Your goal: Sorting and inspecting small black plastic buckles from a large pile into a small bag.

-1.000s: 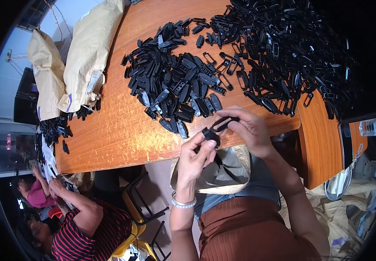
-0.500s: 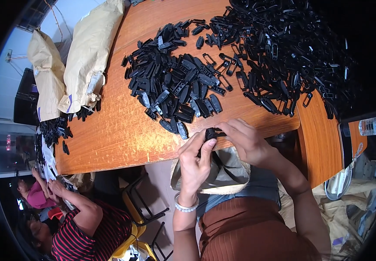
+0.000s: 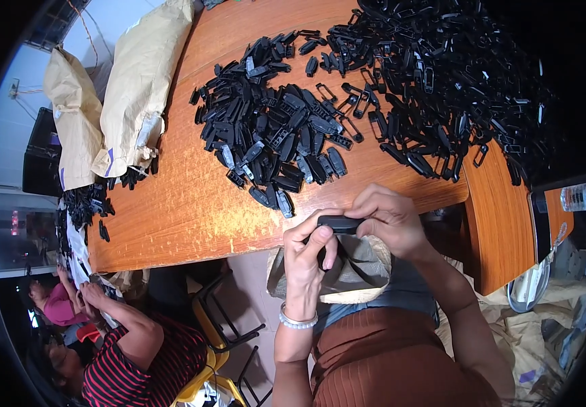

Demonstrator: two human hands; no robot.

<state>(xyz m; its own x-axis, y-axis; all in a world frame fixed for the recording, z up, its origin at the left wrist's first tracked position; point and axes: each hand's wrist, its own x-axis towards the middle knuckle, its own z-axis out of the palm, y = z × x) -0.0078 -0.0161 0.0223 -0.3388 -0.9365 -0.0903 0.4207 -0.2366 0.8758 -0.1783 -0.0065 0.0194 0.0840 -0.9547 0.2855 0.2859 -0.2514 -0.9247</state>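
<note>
Between my hands is a small elongated black plastic casing (image 3: 340,224), held level above the lap at the table's front edge. My left hand (image 3: 304,249), with a beaded bracelet on the wrist, is closed on its left end, thumb toward me. My right hand (image 3: 389,220) pinches the right end. Fingers hide part of the casing. Below them an open sack (image 3: 371,293) with a grey inside lies on my lap. Beyond, a pile of black casings (image 3: 266,125), some with shiny greyish faces, covers the middle of the table.
A larger heap of black frames (image 3: 435,81) spreads over the far right of the wooden table (image 3: 164,224). Paper sacks (image 3: 140,88) stand at the far left. Another person in a striped shirt (image 3: 147,359) sits at left. A plastic bottle (image 3: 578,198) is at right.
The black casing has turned from end-on to lying lengthwise between my hands. My left hand has shifted slightly right, and my right fingers now grip the casing's end.
</note>
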